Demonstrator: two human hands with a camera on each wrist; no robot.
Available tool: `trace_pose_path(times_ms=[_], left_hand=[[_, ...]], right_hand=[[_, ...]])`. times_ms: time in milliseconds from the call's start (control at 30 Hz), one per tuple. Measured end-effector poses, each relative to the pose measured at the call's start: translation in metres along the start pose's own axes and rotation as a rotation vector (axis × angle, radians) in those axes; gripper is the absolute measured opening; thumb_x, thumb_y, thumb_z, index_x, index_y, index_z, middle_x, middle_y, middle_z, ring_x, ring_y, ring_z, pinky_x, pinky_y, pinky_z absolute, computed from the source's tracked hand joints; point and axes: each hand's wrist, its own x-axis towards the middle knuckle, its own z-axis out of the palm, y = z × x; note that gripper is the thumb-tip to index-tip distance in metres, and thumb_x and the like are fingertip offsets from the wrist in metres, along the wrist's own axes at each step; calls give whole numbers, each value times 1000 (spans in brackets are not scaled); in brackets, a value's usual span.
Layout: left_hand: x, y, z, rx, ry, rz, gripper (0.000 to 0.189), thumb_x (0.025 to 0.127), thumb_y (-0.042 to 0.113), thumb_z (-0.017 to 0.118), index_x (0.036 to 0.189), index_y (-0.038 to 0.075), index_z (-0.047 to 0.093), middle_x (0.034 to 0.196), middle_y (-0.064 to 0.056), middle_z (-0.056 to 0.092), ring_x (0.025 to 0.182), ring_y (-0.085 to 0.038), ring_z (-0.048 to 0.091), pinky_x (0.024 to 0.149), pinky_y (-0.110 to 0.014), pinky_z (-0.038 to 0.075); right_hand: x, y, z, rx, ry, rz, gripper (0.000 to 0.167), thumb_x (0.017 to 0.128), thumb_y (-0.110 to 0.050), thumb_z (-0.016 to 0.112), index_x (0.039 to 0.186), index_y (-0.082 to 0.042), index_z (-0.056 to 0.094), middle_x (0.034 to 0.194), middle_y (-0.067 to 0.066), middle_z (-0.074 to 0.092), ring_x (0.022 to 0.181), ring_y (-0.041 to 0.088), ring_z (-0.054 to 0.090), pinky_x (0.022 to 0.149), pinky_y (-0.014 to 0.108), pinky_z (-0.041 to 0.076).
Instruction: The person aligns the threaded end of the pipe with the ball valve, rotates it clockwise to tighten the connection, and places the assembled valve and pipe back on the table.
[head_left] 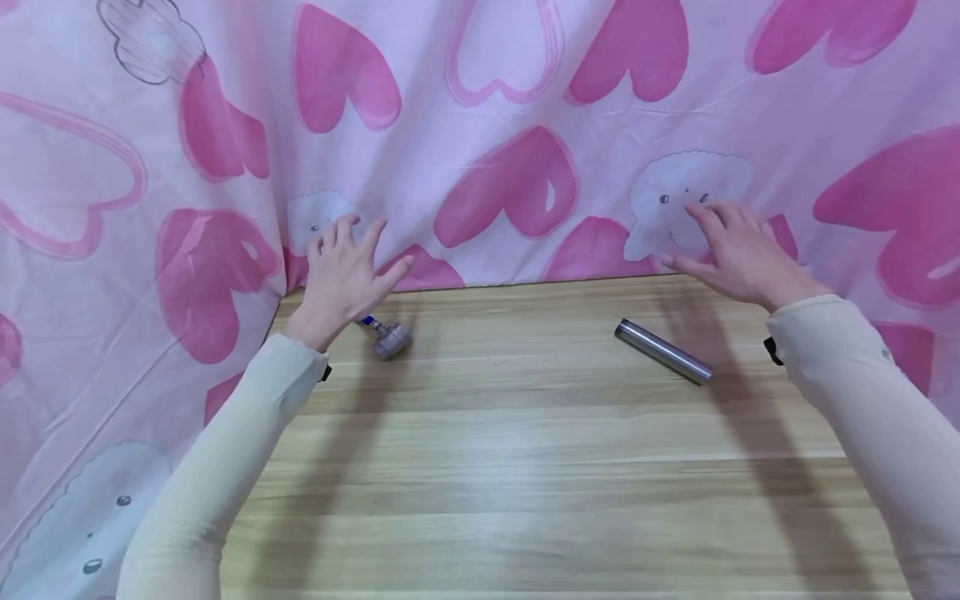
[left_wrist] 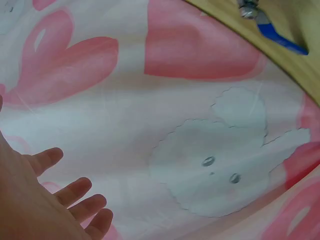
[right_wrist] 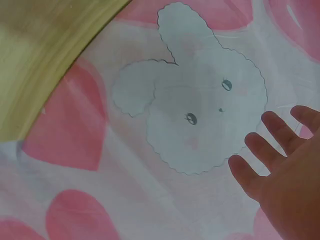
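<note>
My left hand (head_left: 341,279) is raised over the far left of the table, fingers spread and holding nothing. Partly hidden below it lies a metal ball valve (head_left: 392,340) with a blue lever handle (left_wrist: 280,37), which shows better in the left wrist view. On the far right, my right hand (head_left: 742,254) hovers with its fingers apart and nothing in its grasp. A smooth metal tube (head_left: 663,352) lies aslant on the table, to the left of the right hand and nearer to me. Neither hand touches either object.
The wood-grain table (head_left: 510,467) reaches back to a pink curtain (head_left: 420,175) printed with hearts and white animal faces. This cloth hangs along the back and left edges and also shows at the right. Both forearms cast shadows on the tabletop.
</note>
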Motion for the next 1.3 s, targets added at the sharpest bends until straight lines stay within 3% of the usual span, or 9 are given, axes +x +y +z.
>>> trace_pose_path(times_ms=[267,467,633,767,833,1033,1133,1300], left_hand=[[-12,-10,19,-94,-11,-75,77,90,71,35,136,10,47,135,-25,41,124,-42,36,95,-60,30],[-26,-21,40,-198,-28,-182,81,91,70,36,125,-1,50,123,-25,44,115,-41,40,95,-58,32],[-41,-32,61,-306,-98,-293,85,91,72,33,119,-6,53,119,-27,47,114,-44,42,97,-56,35],[-51,-41,79,-404,-175,-349,77,94,68,32,91,-3,61,91,-21,56,90,-37,52,79,-45,43],[-55,-45,87,-462,-231,-374,73,95,66,32,85,-1,60,83,-18,56,81,-32,52,71,-40,42],[-66,-53,101,-608,-377,-502,78,92,68,37,120,-3,50,113,-21,54,103,-31,51,85,-38,44],[-71,-55,105,-667,-404,-570,73,91,67,43,120,-1,47,115,-18,53,104,-29,49,83,-36,43],[-75,-56,117,-747,-439,-562,72,90,59,54,132,1,44,130,-19,52,118,-32,49,99,-43,43]], right_hand=[[-11,11,25,58,-41,38,83,93,-55,53,151,-3,24,147,32,29,130,53,24,103,72,18],[-19,23,50,75,-109,63,85,91,-60,52,147,-1,29,145,32,32,131,53,24,103,72,20],[-26,29,70,117,-169,98,88,90,-63,51,145,3,32,144,33,33,132,54,23,104,71,19],[-34,33,85,141,-210,123,87,91,-62,50,144,5,32,143,35,32,132,54,22,103,71,19],[-38,34,92,150,-228,135,84,92,-60,50,143,5,33,142,35,33,131,54,23,102,71,21],[-50,36,107,167,-240,128,78,93,-53,54,138,9,39,132,36,42,122,52,34,98,68,31],[-54,37,113,164,-242,117,77,93,-51,55,135,11,41,127,35,47,116,50,38,96,65,34],[-62,38,118,183,-269,147,81,91,-54,57,136,11,41,123,33,48,109,45,41,92,61,38]])
